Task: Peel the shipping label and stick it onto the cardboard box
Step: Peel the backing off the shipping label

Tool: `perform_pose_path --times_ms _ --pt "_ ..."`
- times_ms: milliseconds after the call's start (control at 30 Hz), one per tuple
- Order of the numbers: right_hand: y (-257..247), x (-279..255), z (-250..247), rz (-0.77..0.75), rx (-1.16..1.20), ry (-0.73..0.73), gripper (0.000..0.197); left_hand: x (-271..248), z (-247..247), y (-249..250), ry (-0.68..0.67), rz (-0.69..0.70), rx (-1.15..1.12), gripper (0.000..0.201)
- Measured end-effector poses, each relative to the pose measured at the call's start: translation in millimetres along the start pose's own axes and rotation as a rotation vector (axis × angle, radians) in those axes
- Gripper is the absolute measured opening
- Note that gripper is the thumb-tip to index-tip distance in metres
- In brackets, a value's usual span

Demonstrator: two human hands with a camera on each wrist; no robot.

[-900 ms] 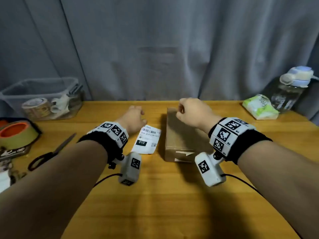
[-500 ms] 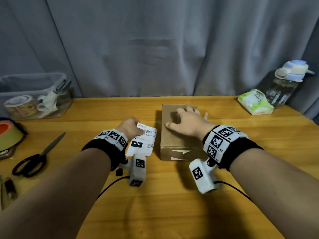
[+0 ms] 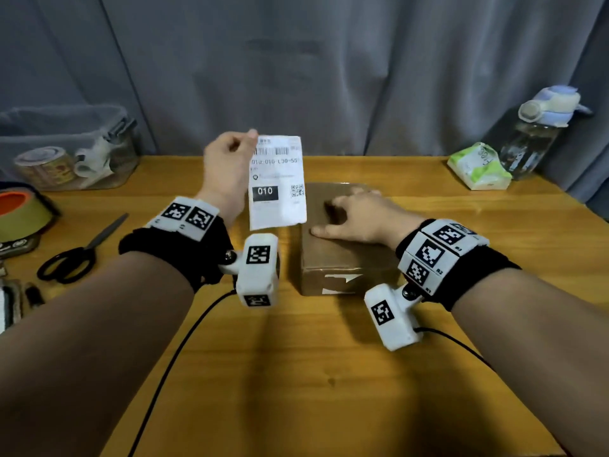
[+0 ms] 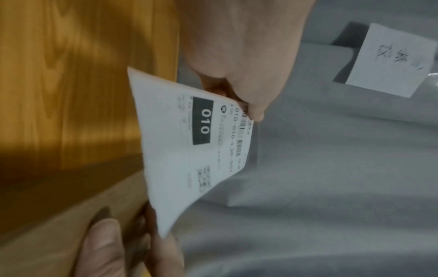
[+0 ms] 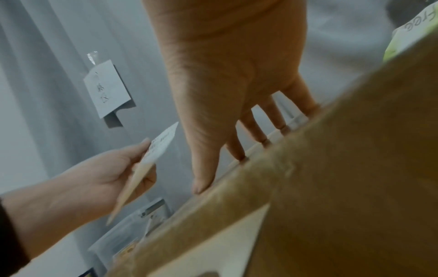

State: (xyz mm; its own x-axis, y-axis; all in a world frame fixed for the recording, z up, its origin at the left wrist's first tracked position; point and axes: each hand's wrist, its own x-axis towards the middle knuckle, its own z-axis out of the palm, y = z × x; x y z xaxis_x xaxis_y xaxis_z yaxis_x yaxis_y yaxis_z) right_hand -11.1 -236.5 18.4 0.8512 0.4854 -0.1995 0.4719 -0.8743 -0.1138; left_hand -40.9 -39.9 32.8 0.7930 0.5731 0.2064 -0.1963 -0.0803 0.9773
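the left hand [image 3: 227,166] pinched the shipping label [image 3: 276,183] upright above the counter [image 3: 296,374]; at its 3 o'clock, the right hand [image 3: 359,216] lay spread on the cardboard box [image 3: 333,258].

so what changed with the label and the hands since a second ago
The left hand took hold of the label and lifted it off the table, holding it upright by its top corner. The right hand went from a raised fist to resting flat on the box, which stayed put.

Left hand [image 3: 227,169] lifted shipping label [image 3: 277,183] off table [image 3: 296,374], held upright beside cardboard box [image 3: 342,255].
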Motion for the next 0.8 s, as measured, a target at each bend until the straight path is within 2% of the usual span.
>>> perform_pose_path --times_ms 67,133,200,267,300,367,433,500,567,633,800 --pt "1.5 -4.4 0.3 -0.033 -0.008 0.025 0.07 -7.4 -0.3 3.9 -0.092 -0.052 -0.042 0.016" --pt "4.8 -3.5 -4.5 -0.04 0.111 0.08 0.046 -14.2 -0.3 4.5 -0.164 -0.044 -0.036 0.017" --pt "7.0 0.3 -13.9 -0.023 0.466 0.212 0.033 -17.7 0.5 3.2 -0.214 -0.003 0.002 0.018" --pt "5.8 -1.2 -23.0 0.004 0.923 0.282 0.037 -19.3 3.8 1.4 -0.25 0.048 0.045 0.018" --pt "5.0 -2.4 -27.0 -0.001 1.063 0.278 0.042 -19.6 6.6 0.9 -0.265 0.069 0.051 0.018" --pt "3.2 0.2 -29.3 -0.061 1.115 0.287 0.04 -20.3 12.8 1.4 -0.291 0.091 0.04 0.018" --pt "1.0 3.9 -27.9 -0.132 1.145 0.372 0.013 -20.4 16.4 3.0 -0.311 0.079 0.017 0.019" --pt "4.2 9.8 -27.0 -0.143 1.23 0.456 0.02 -20.2 17.5 4.3 -0.334 0.054 -0.02 0.019" --pt "7.2 13.2 -25.6 -0.15 1.259 0.456 0.023 -20.3 17.7 3.3 -0.354 0.049 -0.025 0.017" --pt "9.6 16.3 -23.8 -0.175 1.274 0.448 0.018 -20.3 17.7 1.9 -0.385 0.043 -0.011 0.015" --pt "11.8 19.3 -23.6 -0.253 1.215 0.601 0.022 -19.7 14.3 4.3 -0.508 -0.069 0.035 0.012"
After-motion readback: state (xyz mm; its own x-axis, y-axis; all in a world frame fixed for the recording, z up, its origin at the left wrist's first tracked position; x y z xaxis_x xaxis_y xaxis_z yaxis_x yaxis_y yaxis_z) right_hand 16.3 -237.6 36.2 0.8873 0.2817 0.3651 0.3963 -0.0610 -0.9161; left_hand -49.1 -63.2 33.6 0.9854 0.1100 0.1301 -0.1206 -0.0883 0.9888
